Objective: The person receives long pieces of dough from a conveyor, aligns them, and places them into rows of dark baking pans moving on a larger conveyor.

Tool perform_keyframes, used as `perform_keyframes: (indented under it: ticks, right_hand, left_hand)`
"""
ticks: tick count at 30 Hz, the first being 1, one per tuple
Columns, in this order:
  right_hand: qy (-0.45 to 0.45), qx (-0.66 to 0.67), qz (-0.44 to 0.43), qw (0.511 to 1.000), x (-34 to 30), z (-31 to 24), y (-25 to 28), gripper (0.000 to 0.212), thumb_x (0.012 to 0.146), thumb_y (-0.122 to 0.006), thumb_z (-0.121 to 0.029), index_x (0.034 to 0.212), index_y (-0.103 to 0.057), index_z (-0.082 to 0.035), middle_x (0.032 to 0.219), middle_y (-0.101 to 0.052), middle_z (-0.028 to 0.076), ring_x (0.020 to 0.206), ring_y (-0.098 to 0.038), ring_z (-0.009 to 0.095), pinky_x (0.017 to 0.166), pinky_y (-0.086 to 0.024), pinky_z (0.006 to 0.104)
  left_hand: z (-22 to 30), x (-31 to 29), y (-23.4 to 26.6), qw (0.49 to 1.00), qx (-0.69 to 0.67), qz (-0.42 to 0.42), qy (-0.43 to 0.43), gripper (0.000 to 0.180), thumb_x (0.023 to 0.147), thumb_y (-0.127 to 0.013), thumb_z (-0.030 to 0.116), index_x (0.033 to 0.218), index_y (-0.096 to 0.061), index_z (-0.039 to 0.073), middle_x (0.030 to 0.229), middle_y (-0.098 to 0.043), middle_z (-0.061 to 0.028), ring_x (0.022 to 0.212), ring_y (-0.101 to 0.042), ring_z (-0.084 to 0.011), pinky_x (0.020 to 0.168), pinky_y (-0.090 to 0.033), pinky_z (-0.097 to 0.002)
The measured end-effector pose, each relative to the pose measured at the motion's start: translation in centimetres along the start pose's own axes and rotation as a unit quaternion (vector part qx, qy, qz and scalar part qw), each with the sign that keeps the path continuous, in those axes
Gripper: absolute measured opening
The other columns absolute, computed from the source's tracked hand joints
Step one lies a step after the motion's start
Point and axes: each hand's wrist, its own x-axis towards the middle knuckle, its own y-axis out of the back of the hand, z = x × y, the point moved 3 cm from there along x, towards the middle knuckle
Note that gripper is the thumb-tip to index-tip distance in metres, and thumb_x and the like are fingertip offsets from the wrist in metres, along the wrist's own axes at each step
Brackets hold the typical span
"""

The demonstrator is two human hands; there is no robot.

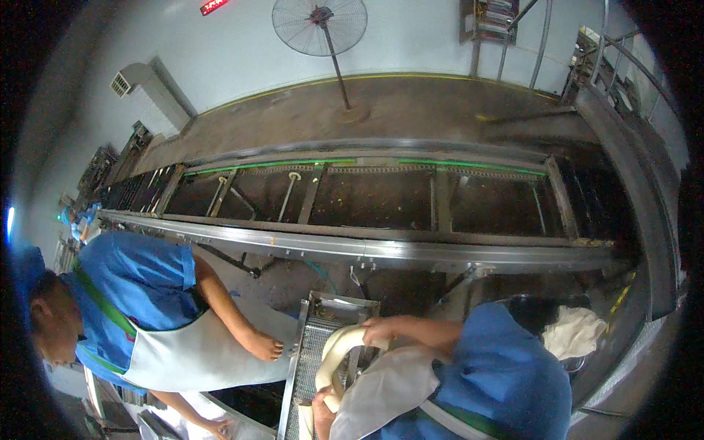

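Observation:
A thick, cream-coloured dough rope (328, 372) curves in an arch over a narrow metal-framed mesh bed (320, 335). My right hand (378, 332) is closed round its upper end. Lower down, my left hand (323, 409) grips it too, with the fingers partly hidden. Another pale piece (305, 421) lies beside my left hand on the mesh. My blue sleeve and light apron fill the lower right.
A co-worker (139, 293) in blue with a light apron stands at the left, one hand near the mesh frame. A long metal conveyor (367, 246) runs across behind. A floor fan (320, 26) stands by the wall. Pale cloth (574, 331) rests on a dark bin at right.

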Motion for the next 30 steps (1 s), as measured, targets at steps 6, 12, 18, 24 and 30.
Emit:
perform_keyframes:
  ticks: [6, 12, 18, 24, 30]
  right_hand:
    - [0.084, 0.263, -0.083, 0.958, 0.0, 0.7, 0.6, 0.032, 0.081, -0.07, -0.027, 0.107, -0.066, -0.007, 0.091, -0.066, 0.005, 0.08, -0.063, 0.018, 0.072, -0.054, 0.0364]
    - [0.057, 0.3, -0.139, 0.942, -1.5, -0.7, -1.0, 0.026, 0.085, -0.067, -0.027, 0.102, -0.067, -0.007, 0.091, -0.067, 0.005, 0.078, -0.064, 0.018, 0.067, -0.054, 0.0347]
    - [0.109, 0.272, -0.113, 0.949, 1.6, 2.2, -1.1, 0.025, 0.086, -0.066, -0.029, 0.101, -0.067, -0.01, 0.093, -0.068, 0.004, 0.079, -0.064, 0.016, 0.069, -0.053, 0.0341]
    - [0.016, 0.255, -0.1, 0.962, 0.2, 0.0, -1.1, 0.026, 0.085, -0.065, -0.03, 0.102, -0.07, -0.011, 0.089, -0.066, -0.001, 0.079, -0.059, 0.011, 0.073, -0.049, 0.0311]
    - [0.059, 0.221, -0.131, 0.965, 2.2, 1.7, -0.9, 0.025, 0.085, -0.064, -0.03, 0.1, -0.072, -0.012, 0.092, -0.067, -0.001, 0.081, -0.059, 0.01, 0.073, -0.048, 0.0301]
  left_hand:
    - [7.8, 1.0, -1.8, 0.831, -0.444, 0.057, 0.331, 0.061, 0.076, -0.065, 0.052, 0.123, -0.057, 0.014, 0.113, -0.061, -0.0105, 0.106, -0.056, -0.029, 0.093, -0.045, -0.0502]
    - [8.4, 1.4, -2.0, 0.836, -0.47, 0.078, 0.271, 0.061, 0.08, -0.061, 0.053, 0.126, -0.055, 0.012, 0.116, -0.06, -0.012, 0.106, -0.056, -0.0293, 0.092, -0.046, -0.0478]
    - [8.9, 1.3, -2.2, 0.842, -0.458, 0.086, 0.272, 0.063, 0.083, -0.058, 0.054, 0.128, -0.053, 0.01, 0.116, -0.059, -0.0131, 0.105, -0.057, -0.0291, 0.091, -0.046, -0.0454]
    - [8.7, 0.5, -2.0, 0.843, -0.455, 0.102, 0.269, 0.065, 0.086, -0.055, 0.054, 0.131, -0.052, 0.008, 0.116, -0.059, -0.0142, 0.104, -0.058, -0.0288, 0.09, -0.047, -0.043]
    - [6.8, -0.2, -1.0, 0.848, -0.454, 0.096, 0.257, 0.066, 0.088, -0.053, 0.055, 0.133, -0.05, 0.007, 0.116, -0.059, -0.0153, 0.103, -0.058, -0.0285, 0.09, -0.048, -0.0405]
